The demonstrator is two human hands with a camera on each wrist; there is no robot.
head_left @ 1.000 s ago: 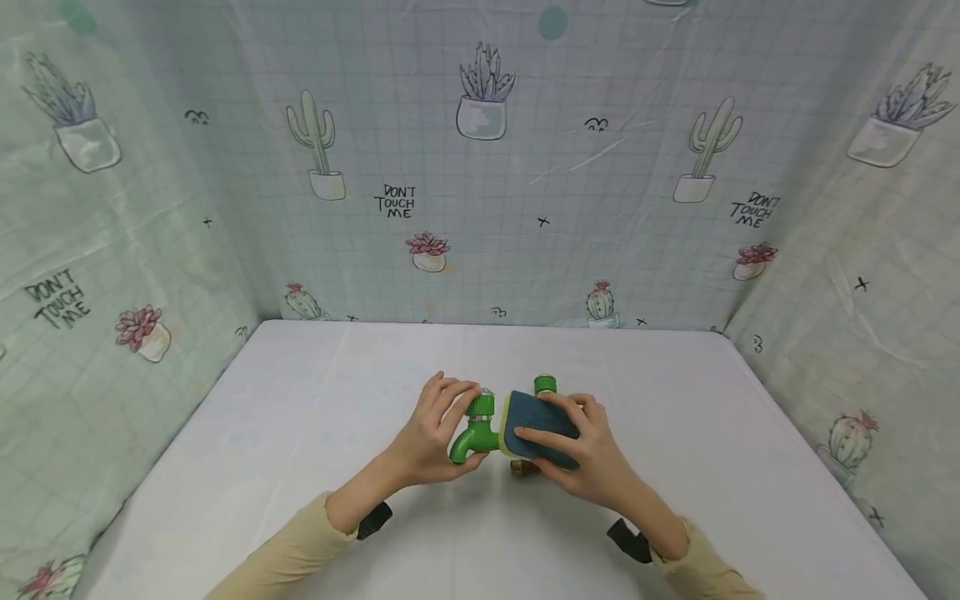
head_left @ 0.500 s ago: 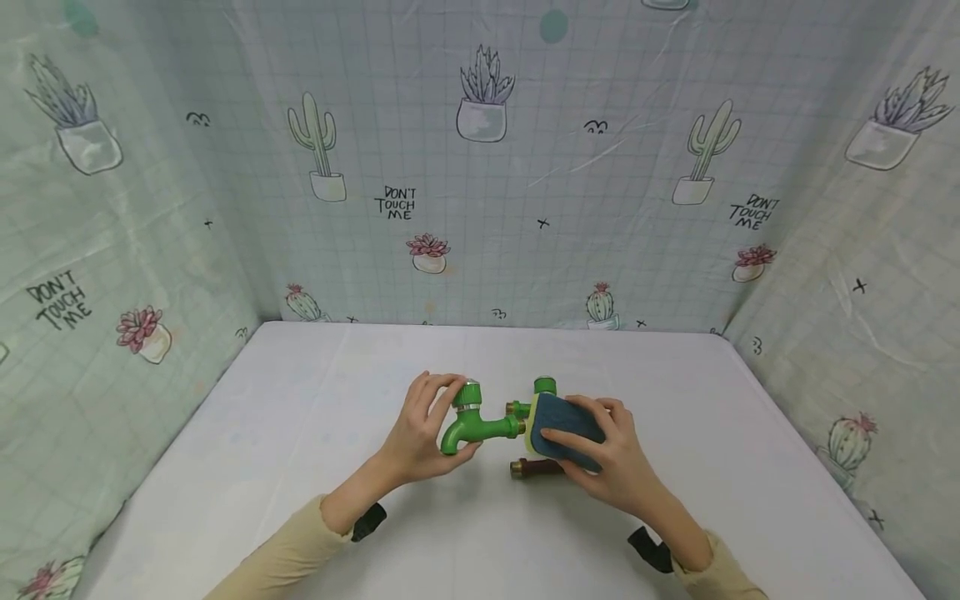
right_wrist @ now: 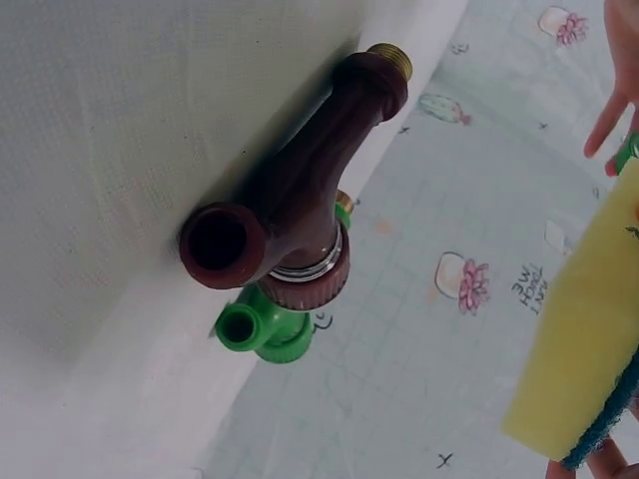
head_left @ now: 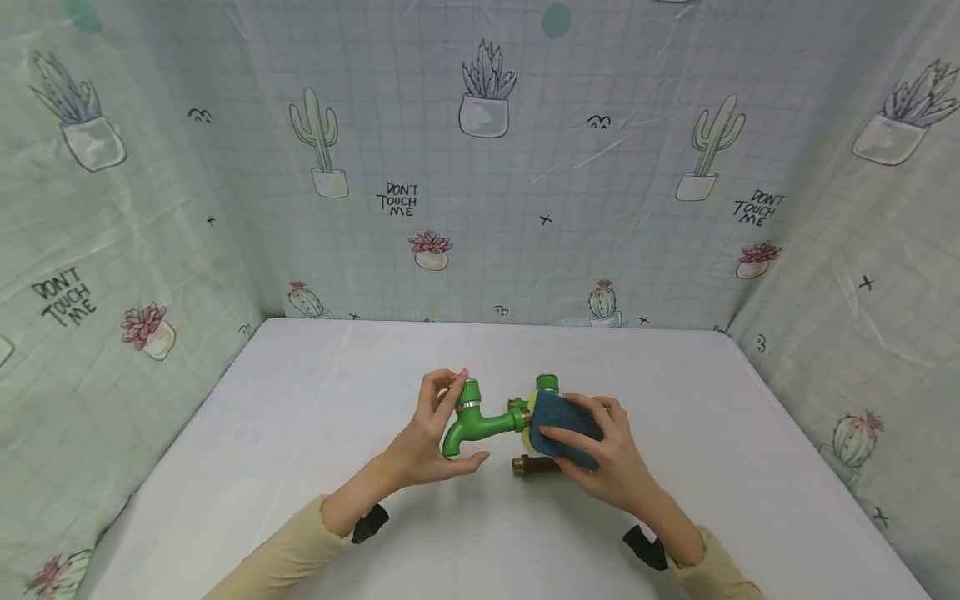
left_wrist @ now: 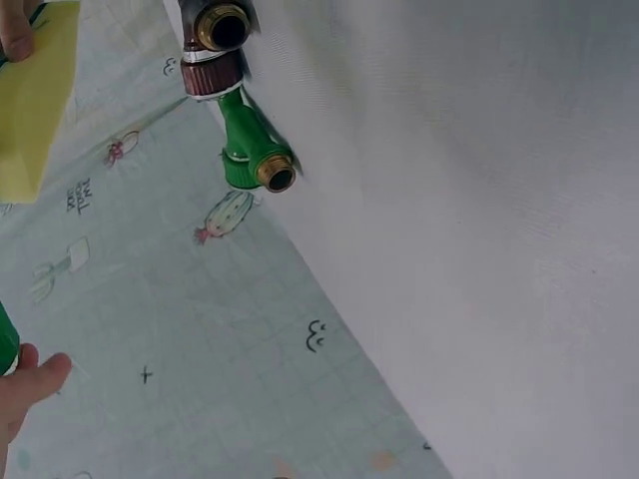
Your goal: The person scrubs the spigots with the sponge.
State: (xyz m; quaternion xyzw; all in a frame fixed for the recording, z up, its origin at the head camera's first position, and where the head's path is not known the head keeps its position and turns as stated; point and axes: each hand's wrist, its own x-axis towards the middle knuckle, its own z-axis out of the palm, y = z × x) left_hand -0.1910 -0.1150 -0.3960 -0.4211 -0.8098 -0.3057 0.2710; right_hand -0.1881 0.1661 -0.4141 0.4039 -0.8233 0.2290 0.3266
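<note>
My left hand (head_left: 420, 442) holds a green faucet (head_left: 480, 426) upright above the table, fingers at its ribbed knob and thumb stretched out below. At the left edge of the left wrist view, only part of this faucet (left_wrist: 6, 341) shows. My right hand (head_left: 611, 454) grips a sponge (head_left: 568, 425), yellow on one side with a dark blue-green scouring layer on the other. The faucet's brass threaded end meets the sponge's left edge in the head view; whether they press together I cannot tell. In the right wrist view, the sponge's yellow face (right_wrist: 579, 319) is visible.
Behind the sponge, a second green faucet (head_left: 547, 382) lies on the white table (head_left: 337, 400). A dark brown faucet (right_wrist: 310, 170) with a brass end lies nearer, partly hidden by my right hand in the head view. Printed cloth (head_left: 480, 183) walls the table's back and sides.
The sponge first covered the held faucet's pipe, then slid right to its brass end, uncovering the pipe. The faucet shifted slightly left and its outlet pipe now tilts up a little.
</note>
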